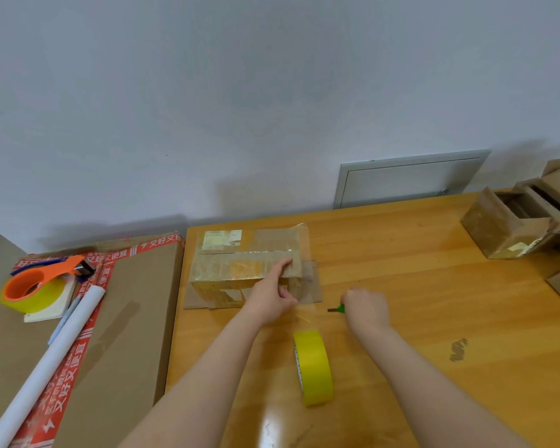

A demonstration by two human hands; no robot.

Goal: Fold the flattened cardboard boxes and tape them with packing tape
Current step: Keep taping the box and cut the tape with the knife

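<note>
Head view: the cardboard box sits folded up at the far left of the tabletop, right by its edge. We see the left hand with fingers laid fairly straight over the box's top right end, not wrapped round anything. We judge it's pinning the flap and the tape strip so neither lifts. That clear strip hangs off the box's right end and runs toward the yellow tape roll, which stands on edge near us, between the forearms, probably parked to keep the strip taut. The right hand is clenched on a small green-handled cutter, tip pointing left at the strip, likely set for the cut.

Writing: the pale label on the box top is too blurred to read. Red printed tape on the big carton at left reads 又好又便宜. An orange dispenser and a white tube lie on that carton. More folded boxes stand at the far right, well apart, likely finished
</note>
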